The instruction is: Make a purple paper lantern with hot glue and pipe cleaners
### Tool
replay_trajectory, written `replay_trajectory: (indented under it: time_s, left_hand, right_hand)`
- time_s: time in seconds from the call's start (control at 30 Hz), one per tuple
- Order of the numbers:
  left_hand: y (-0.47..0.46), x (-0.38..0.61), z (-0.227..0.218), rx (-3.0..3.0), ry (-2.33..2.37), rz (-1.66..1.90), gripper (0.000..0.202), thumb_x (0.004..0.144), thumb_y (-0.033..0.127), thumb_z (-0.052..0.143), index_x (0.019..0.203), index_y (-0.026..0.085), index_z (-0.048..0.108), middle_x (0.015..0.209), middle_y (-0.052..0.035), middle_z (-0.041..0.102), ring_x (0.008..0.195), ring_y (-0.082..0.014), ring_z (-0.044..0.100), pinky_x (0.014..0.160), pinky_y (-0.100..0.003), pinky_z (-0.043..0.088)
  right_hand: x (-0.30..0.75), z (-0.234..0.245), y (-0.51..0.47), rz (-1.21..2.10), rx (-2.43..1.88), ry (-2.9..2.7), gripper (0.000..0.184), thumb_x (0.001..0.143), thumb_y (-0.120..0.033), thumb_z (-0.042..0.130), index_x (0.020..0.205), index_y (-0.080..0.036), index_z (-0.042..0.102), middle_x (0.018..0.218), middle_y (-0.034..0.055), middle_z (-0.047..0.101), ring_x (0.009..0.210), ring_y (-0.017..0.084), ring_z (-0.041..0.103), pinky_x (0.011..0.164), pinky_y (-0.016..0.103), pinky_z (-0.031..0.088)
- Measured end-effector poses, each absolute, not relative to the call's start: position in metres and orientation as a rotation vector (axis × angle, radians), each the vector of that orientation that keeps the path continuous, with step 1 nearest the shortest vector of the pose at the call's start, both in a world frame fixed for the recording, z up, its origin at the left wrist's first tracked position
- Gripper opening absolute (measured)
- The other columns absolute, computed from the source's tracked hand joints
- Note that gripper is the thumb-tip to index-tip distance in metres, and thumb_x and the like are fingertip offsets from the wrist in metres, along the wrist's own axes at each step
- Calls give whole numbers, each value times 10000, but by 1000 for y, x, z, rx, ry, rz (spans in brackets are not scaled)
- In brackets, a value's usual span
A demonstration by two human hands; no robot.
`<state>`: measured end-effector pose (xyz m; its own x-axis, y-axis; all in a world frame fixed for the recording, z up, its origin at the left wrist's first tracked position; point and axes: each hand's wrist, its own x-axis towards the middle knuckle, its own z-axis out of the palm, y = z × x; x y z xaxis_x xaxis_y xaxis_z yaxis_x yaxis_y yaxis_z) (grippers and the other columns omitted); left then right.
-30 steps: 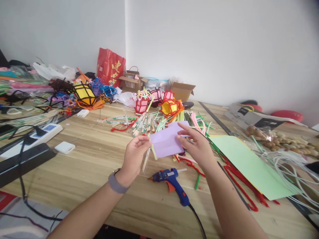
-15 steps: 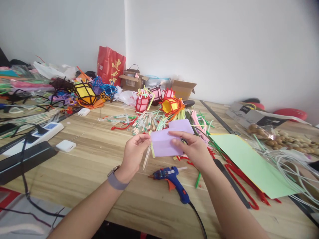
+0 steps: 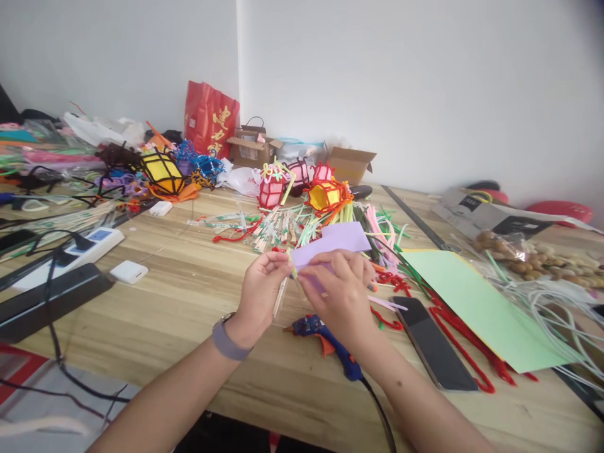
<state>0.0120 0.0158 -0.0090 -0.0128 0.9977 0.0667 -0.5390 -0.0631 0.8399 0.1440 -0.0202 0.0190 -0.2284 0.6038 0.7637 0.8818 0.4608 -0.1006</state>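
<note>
My left hand (image 3: 262, 290) and my right hand (image 3: 338, 293) meet over the wooden table (image 3: 179, 314), both pinched on a lilac sheet of paper (image 3: 336, 241) with a pale green stick (image 3: 291, 264) along its left edge. The left fingers grip that edge and the stick; a thin wooden stick (image 3: 280, 297) hangs below them. The right hand covers the sheet's near part, fingers curled over it. A grey watch band (image 3: 227, 338) is on my left wrist. A blue glue gun (image 3: 325, 343) lies on the table just under my hands.
A dark phone (image 3: 433, 343) lies right of the glue gun, beside a light green sheet (image 3: 476, 308) over red pipe cleaners. Small lanterns (image 3: 325, 194) and loose sticks (image 3: 274, 229) lie behind. A power strip (image 3: 80, 248) and white box (image 3: 128, 272) sit left.
My right hand has slid left along the lilac sheet until it is close to my left hand, uncovering the phone. The sheet has tilted flatter.
</note>
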Motion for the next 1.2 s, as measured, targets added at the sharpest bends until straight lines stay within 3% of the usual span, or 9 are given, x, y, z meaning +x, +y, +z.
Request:
replay_trajectory:
  time_s: [0.5, 0.87, 1.1, 1.2]
  left_hand:
    - [11, 20, -9, 580, 661, 1354, 318, 537, 168, 766, 736, 185, 519, 659, 39, 605, 652, -102, 576, 700, -248, 452]
    - [10, 19, -10, 729, 724, 1447, 329, 582, 214, 772, 789, 179, 519, 651, 46, 606, 633, -99, 563, 666, -240, 422]
    - [8, 19, -6, 635, 660, 1438, 367, 550, 196, 783, 776, 191, 495, 631, 49, 605, 616, -100, 564, 651, -235, 432]
    - [12, 17, -9, 675, 666, 1461, 328, 573, 196, 774, 760, 189, 504, 638, 47, 598, 621, -100, 557, 650, -231, 429]
  right_hand:
    - [136, 7, -19, -624, -1328, -1934, 92, 831, -194, 599, 750, -221, 633, 877, 38, 639, 894, 240, 466, 838, 433, 281]
    - [141, 11, -18, -458, -1313, -1943, 67, 847, -225, 608, 799, -239, 652, 834, 34, 622, 839, 218, 465, 767, 391, 306]
    - [138, 8, -22, -877, -1179, -2020, 118, 837, -164, 609, 875, -261, 665, 834, 9, 664, 918, 223, 491, 815, 404, 245]
    - [139, 8, -23, -871, -1130, -2058, 144, 846, -178, 601, 937, -267, 667, 821, 7, 662, 910, 217, 503, 819, 399, 255]
